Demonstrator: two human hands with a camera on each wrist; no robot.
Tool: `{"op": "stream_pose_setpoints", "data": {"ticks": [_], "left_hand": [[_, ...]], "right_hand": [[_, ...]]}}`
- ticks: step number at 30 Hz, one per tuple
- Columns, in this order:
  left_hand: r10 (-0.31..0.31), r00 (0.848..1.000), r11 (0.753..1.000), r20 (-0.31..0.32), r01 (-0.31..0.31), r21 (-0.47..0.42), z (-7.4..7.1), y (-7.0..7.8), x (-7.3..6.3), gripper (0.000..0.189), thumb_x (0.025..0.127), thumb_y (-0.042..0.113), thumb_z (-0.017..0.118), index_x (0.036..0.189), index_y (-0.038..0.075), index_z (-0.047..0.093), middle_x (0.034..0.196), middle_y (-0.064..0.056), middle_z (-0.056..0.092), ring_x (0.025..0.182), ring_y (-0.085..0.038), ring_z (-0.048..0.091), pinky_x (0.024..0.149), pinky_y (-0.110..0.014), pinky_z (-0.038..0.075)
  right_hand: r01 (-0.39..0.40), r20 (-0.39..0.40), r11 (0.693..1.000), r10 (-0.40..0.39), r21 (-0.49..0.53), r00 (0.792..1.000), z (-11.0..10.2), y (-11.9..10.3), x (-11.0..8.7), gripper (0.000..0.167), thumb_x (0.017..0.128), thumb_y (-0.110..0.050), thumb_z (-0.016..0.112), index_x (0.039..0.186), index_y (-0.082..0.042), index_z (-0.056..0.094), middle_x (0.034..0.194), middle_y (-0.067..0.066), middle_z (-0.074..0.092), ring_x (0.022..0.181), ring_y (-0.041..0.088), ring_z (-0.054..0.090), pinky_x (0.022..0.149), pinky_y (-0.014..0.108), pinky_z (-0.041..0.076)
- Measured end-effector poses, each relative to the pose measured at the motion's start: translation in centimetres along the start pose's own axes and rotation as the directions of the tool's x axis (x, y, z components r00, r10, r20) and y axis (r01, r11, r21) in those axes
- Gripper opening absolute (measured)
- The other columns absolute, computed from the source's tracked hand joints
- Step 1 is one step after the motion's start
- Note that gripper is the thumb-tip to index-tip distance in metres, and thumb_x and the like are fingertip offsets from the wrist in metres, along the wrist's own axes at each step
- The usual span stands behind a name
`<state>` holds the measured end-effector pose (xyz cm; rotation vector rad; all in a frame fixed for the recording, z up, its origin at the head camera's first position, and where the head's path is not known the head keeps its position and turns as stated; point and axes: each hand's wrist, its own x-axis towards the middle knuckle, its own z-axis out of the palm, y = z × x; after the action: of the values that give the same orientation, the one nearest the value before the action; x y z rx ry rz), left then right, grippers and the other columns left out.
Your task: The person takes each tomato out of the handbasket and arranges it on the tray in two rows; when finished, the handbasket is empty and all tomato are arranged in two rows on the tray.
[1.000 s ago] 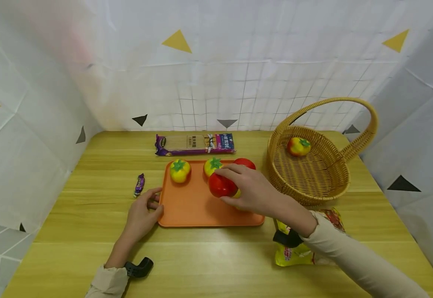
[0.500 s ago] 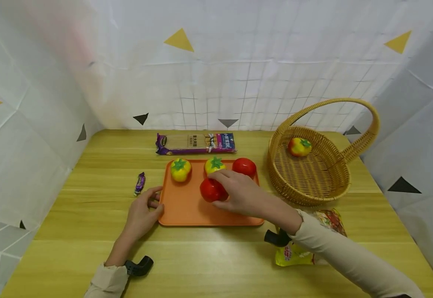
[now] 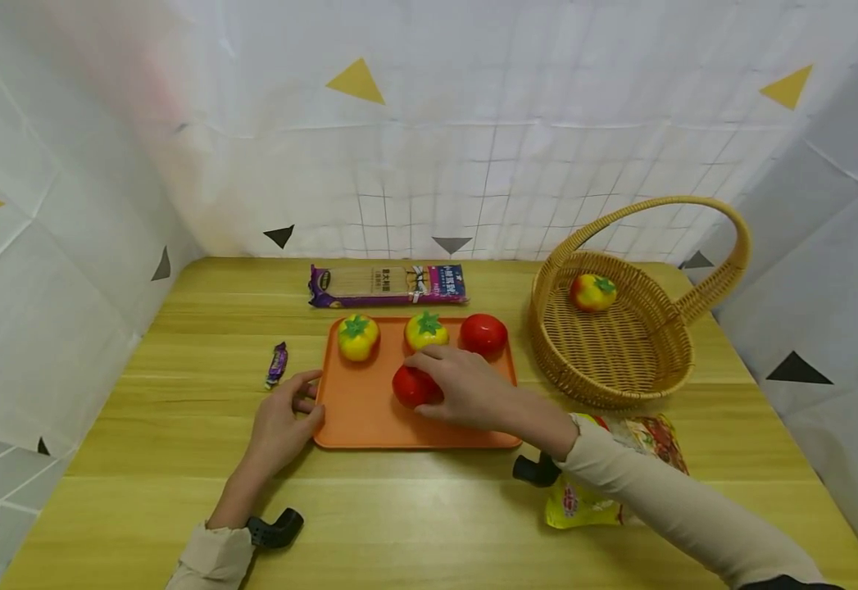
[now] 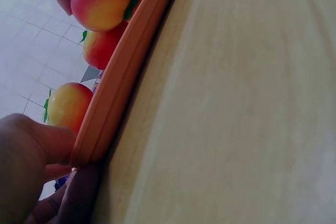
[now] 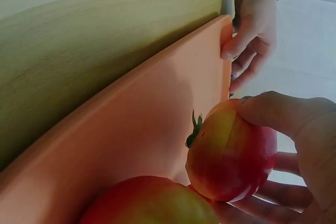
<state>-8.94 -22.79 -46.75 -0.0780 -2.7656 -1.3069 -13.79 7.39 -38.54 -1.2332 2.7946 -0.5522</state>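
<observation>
In the head view my right hand (image 3: 465,389) holds a red-and-yellow tomato (image 3: 414,387) over the middle of the orange tray (image 3: 362,422). Its green stem (image 5: 194,129) faces down toward the tray in the right wrist view; whether it touches the tray I cannot tell. Another tomato (image 5: 152,205) lies close by, hidden under my hand from above. Along the tray's far side sit a yellow tomato (image 3: 358,338), a second yellow one (image 3: 426,332) and a red one (image 3: 483,334). My left hand (image 3: 281,422) pinches the tray's left edge, thumb on the rim (image 4: 86,145).
A wicker basket (image 3: 665,369) with a tall handle stands right of the tray, one tomato (image 3: 592,292) inside. Behind the tray lies a noodle pack (image 3: 388,285). A purple wrapped candy (image 3: 277,365) is at left. My right forearm partly covers a yellow food bag (image 3: 583,504).
My right hand has carried the tomato leftward and lower, toward the tray's middle. The red tomato at the tray's far right corner is now uncovered. My left hand stays on the tray edge.
</observation>
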Motion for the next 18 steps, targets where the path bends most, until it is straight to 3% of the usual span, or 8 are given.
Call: {"op": "stream_pose_setpoints", "data": {"ticks": [10, 18], "left_hand": [[0.015, 1.000, 1.000, -0.001, -0.015, -0.003, 0.0, 0.1, -0.2, 0.051, 0.087, 0.005, 0.068, 0.136, 0.007, 0.059, 0.105, -0.007, 0.067, 0.082, -0.015, 0.067, 0.074, -0.037, 0.054], [0.018, 1.000, 1.000, -0.008, -0.018, -0.002, 0.0, -0.1, -0.1, 0.050, 0.087, 0.005, 0.068, 0.136, 0.008, 0.060, 0.104, -0.007, 0.066, 0.082, -0.014, 0.066, 0.074, -0.036, 0.053]], "right_hand": [[-0.016, 0.081, 1.000, 0.015, 0.009, 0.997, 1.1, 0.0, 0.0, 0.060, 0.081, -0.033, 0.083, 0.133, -0.013, 0.061, 0.128, 0.005, 0.061, 0.111, 0.021, 0.059, 0.092, 0.038, 0.052], [-0.019, 0.077, 1.000, 0.018, 0.013, 0.997, 1.4, 0.1, 0.0, 0.061, 0.081, -0.033, 0.084, 0.134, -0.014, 0.060, 0.130, 0.005, 0.060, 0.111, 0.020, 0.058, 0.093, 0.037, 0.051]]}}
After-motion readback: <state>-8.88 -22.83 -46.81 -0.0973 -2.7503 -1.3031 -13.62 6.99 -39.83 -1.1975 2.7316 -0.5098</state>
